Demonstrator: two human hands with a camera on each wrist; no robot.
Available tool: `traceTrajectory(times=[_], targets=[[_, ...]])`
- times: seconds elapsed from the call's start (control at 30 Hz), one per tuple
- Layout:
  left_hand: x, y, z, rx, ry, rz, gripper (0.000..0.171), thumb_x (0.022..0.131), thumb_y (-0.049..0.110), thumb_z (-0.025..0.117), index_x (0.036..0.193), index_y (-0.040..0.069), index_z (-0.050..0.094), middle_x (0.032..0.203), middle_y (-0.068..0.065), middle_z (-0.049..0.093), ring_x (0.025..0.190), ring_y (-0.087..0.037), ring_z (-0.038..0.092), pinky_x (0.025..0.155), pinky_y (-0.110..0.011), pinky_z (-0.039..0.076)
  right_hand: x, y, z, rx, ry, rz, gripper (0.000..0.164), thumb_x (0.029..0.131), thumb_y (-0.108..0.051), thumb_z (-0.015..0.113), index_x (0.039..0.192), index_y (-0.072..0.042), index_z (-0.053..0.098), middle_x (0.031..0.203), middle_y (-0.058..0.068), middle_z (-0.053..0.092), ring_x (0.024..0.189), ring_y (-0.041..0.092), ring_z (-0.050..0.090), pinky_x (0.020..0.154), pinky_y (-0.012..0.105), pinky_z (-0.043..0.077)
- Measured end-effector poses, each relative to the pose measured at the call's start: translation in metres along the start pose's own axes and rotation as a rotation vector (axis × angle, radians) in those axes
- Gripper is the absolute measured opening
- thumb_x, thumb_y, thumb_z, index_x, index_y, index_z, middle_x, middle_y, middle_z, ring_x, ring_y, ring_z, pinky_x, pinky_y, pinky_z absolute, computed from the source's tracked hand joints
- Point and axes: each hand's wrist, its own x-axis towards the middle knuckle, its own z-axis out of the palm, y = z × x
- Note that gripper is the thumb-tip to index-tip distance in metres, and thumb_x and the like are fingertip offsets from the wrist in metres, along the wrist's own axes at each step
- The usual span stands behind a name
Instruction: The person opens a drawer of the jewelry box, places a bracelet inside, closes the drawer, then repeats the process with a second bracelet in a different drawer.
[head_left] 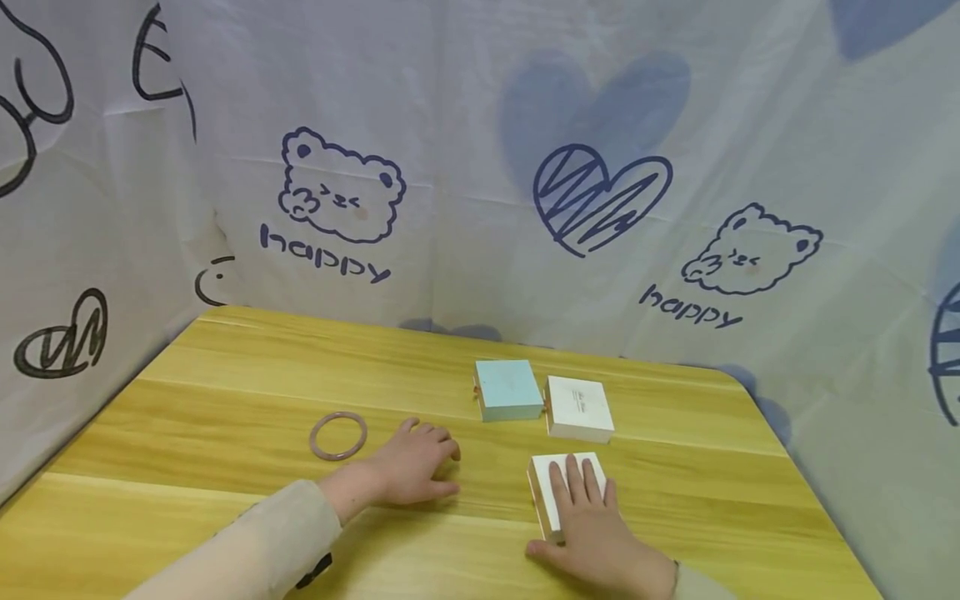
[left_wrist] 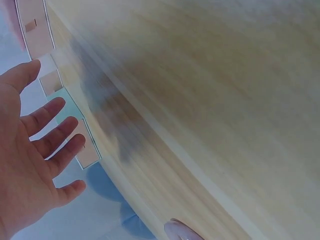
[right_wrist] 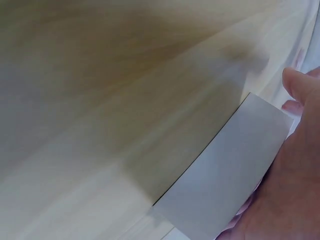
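Note:
My right hand [head_left: 596, 537] lies over a white box [head_left: 542, 481], its straight fingers resting on the lid and the thumb out to the left side. Up close in the right wrist view, the plain side of that box [right_wrist: 225, 160] shows beside the hand. The left hand [head_left: 416, 462] is held over the table with fingers spread and slightly bent, holding nothing. Left of it lies a pale pinkish bangle [head_left: 312, 437]. Behind both hands sit a light blue box [head_left: 508, 387] and, to its right, another white box [head_left: 581, 407] with small print on its lid.
The wood-grain table [head_left: 247, 375] has a rounded back right corner. White cloth [head_left: 465, 167] printed with bears and hearts hangs behind it and along the sides. A small dark object [head_left: 315, 571] shows by the left sleeve.

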Motion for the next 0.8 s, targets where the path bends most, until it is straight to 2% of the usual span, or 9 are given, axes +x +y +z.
traceTrajectory(times=[0.27,0.43,0.53,0.63,0.8], targets=[[-0.002,0.000,-0.002,0.002,0.007,-0.004,0.038,0.088,0.042,0.060,0.113,0.014,0.062,0.116,-0.004,0.060,0.116,-0.026,0.052,0.105,-0.056,0.030,0.019,-0.027,0.003,-0.071,0.016,-0.022,0.102,0.081,-0.067,0.052,0.147,0.004,0.019,0.152,0.030,0.012,0.140,0.049,0.007,0.106,0.070,0.011],[-0.003,0.000,-0.003,0.015,0.003,-0.010,0.037,0.088,0.042,0.060,0.113,0.014,0.062,0.116,-0.004,0.060,0.116,-0.025,0.052,0.106,-0.055,0.030,0.024,-0.039,0.004,-0.091,0.045,0.015,0.101,0.081,-0.068,0.051,0.147,0.003,0.021,0.151,0.030,0.016,0.140,0.049,0.010,0.106,0.069,0.012],[-0.003,-0.001,-0.001,0.021,0.004,-0.006,0.037,0.088,0.042,0.060,0.112,0.015,0.062,0.117,-0.004,0.060,0.116,-0.025,0.053,0.106,-0.055,0.030,0.024,-0.039,0.005,-0.101,0.067,0.027,0.101,0.080,-0.069,0.050,0.147,0.000,0.021,0.152,0.028,0.017,0.140,0.049,0.010,0.106,0.069,0.012],[-0.004,-0.002,-0.001,0.024,0.009,-0.004,0.036,0.088,0.042,0.060,0.112,0.015,0.062,0.116,-0.004,0.060,0.116,-0.025,0.052,0.106,-0.056,0.030,0.023,-0.027,0.002,-0.103,0.097,-0.041,0.098,0.081,-0.068,0.051,0.148,-0.003,0.021,0.153,0.026,0.015,0.140,0.049,0.008,0.106,0.070,0.011],[-0.006,-0.005,-0.002,0.042,0.016,-0.013,0.035,0.088,0.041,0.060,0.110,0.015,0.063,0.114,-0.003,0.061,0.115,-0.025,0.053,0.105,-0.055,0.032,0.022,0.008,-0.007,-0.127,0.134,-0.245,0.088,0.085,-0.057,0.054,0.147,-0.002,0.024,0.153,0.027,0.011,0.141,0.045,0.009,0.111,0.062,0.014]])
